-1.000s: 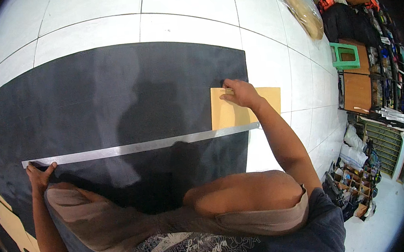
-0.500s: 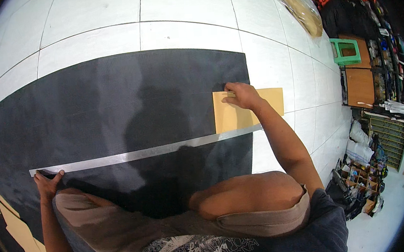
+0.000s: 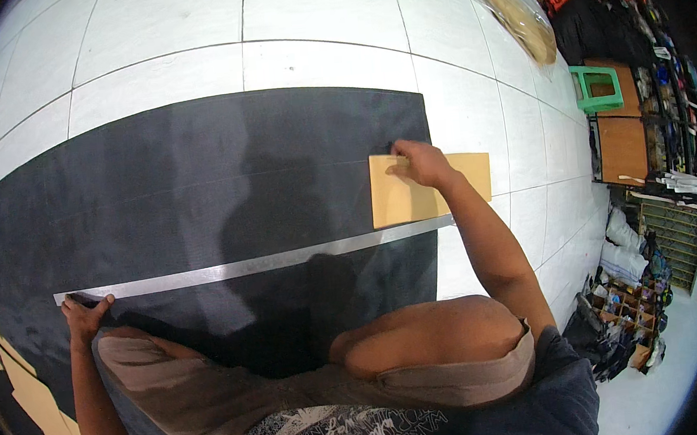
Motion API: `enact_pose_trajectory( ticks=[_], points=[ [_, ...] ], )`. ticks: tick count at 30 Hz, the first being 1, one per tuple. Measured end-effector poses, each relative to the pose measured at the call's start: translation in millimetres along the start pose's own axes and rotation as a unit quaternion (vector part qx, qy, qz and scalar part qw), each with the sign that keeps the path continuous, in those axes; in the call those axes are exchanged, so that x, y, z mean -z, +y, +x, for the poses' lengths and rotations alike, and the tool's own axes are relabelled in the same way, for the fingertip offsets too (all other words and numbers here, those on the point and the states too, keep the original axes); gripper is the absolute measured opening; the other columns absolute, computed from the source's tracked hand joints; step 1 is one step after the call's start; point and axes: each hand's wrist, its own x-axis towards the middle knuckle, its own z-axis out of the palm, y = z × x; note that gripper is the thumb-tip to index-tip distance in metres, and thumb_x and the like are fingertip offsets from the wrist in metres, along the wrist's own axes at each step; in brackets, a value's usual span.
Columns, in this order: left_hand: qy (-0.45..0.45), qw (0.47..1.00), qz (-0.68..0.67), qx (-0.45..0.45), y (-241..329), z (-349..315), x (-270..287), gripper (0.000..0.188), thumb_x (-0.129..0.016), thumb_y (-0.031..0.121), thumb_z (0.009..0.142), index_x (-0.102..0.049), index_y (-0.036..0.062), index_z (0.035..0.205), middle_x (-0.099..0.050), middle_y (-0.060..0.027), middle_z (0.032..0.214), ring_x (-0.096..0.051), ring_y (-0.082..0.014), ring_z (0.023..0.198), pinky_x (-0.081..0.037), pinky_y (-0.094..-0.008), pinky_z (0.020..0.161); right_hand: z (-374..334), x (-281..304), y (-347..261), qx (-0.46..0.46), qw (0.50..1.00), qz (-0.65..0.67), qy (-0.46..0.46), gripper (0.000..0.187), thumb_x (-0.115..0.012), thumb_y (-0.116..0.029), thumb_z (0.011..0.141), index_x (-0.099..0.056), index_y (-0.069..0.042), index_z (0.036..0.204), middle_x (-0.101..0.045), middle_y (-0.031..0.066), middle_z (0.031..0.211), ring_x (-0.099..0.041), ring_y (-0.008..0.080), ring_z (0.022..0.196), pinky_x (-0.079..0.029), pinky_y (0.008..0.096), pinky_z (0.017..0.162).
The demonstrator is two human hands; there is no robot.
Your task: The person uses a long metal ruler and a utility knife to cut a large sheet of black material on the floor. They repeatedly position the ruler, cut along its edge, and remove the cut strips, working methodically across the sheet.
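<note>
A long metal ruler (image 3: 245, 266) lies across a sheet of black material (image 3: 139, 194). At the ruler's left end, my left hand (image 3: 85, 317) rests with thumb and fingers spread against its lower edge. A rectangular tan card (image 3: 461, 176) lies above the ruler's right end, partly on the black sheet and partly past its right edge. My right hand (image 3: 420, 163) is at the card's upper edge, fingers closed in a pinch. Whatever sits between those fingertips is too small to make out. My right forearm covers part of the card and the ruler's right tip.
Tan cut pieces (image 3: 42, 406) lie along the sheet's left side. White floor tiles (image 3: 319, 67) border the sheet. Further right stand a green stool (image 3: 598, 88), a wrapped tan bundle (image 3: 518, 20) and a divided box of small items (image 3: 626, 309). My bent legs (image 3: 434, 338) cover the sheet's near part.
The card's upper-left corner has shifted slightly upward, and my right hand has moved a little with it. My left hand stays at the ruler's end.
</note>
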Motion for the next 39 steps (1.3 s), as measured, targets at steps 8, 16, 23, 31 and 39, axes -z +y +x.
enact_pose_trajectory(
  ticks=[8,16,23,31,39],
  points=[
    [0.023,0.999,-0.017,-0.022,-6,13,-16,0.147,-0.088,0.07,0.057,-0.014,-0.016,0.149,-0.022,-0.0371,0.152,-0.033,-0.0518,0.141,-0.038,-0.0542,0.115,-39,-7,66,-0.022,0.919,0.019,0.393,0.035,-0.052,-0.031,0.102,-0.065,0.001,0.096,-0.061,0.0218,0.111,-0.056,0.0367,0.106,-0.047,0.044,0.092],
    [0.044,0.997,-0.018,-0.054,-28,19,-22,0.139,-0.089,0.068,0.061,-0.018,-0.0156,0.147,-0.027,-0.0374,0.147,-0.035,-0.0508,0.138,-0.036,-0.055,0.114,-145,-100,40,-0.295,0.768,0.464,0.328,0.078,-0.023,-0.055,0.11,-0.068,0.008,0.097,-0.061,0.0112,0.072,-0.055,0.0187,0.061,-0.048,0.0305,0.063],
    [0.044,0.997,0.008,-0.058,-42,28,-17,0.144,-0.088,0.072,0.059,-0.015,-0.0148,0.148,-0.025,-0.0376,0.148,-0.035,-0.0508,0.139,-0.036,-0.0533,0.115,-153,-116,38,-0.331,0.754,0.501,0.266,0.065,-0.035,-0.048,0.11,-0.068,0.008,0.108,-0.068,0.0122,0.083,-0.064,0.0178,0.087,-0.049,0.03,0.08],
    [0.009,1.0,-0.024,-0.009,-15,9,-6,0.148,-0.086,0.075,0.057,-0.012,-0.0132,0.15,-0.018,-0.037,0.154,-0.03,-0.0522,0.144,-0.035,-0.055,0.117,-162,-143,57,-0.228,0.827,0.422,0.293,0.03,-0.06,-0.021,0.104,-0.066,0.007,0.114,-0.07,0.0083,0.096,-0.064,0.0148,0.091,-0.05,0.0297,0.088],
    [0.009,0.999,-0.022,-0.025,-13,11,-10,0.147,-0.087,0.073,0.059,-0.011,-0.0143,0.15,-0.019,-0.0369,0.154,-0.03,-0.0516,0.143,-0.035,-0.0531,0.117,-160,-151,63,-0.215,0.822,0.417,0.321,0.026,-0.057,-0.019,0.105,-0.065,0.005,0.109,-0.072,0.0128,0.098,-0.067,0.0176,0.091,-0.052,0.0307,0.087]
  ],
)
